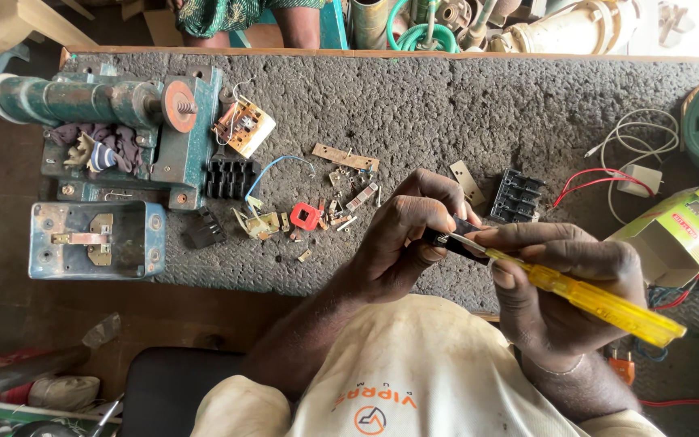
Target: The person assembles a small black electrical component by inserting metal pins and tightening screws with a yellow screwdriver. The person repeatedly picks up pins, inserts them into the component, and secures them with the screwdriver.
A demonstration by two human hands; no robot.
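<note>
While your left hand [402, 239] pinches a small black plastic part [446, 239] steady above the grey desk [446, 105], your right hand [560, 283] fingers clench a translucent yellow-handled screwdriver [592, 299], tip on it.

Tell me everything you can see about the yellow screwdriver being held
The screwdriver has a long, see-through yellow plastic handle and a thin metal shaft. It lies slanted, handle end toward the lower right, tip toward the upper left. The right hand grips the handle near its front, thumb along it. The tip meets a small black part pinched in the left hand, just above the dark rough bench mat. The far handle end sticks out free.
</note>
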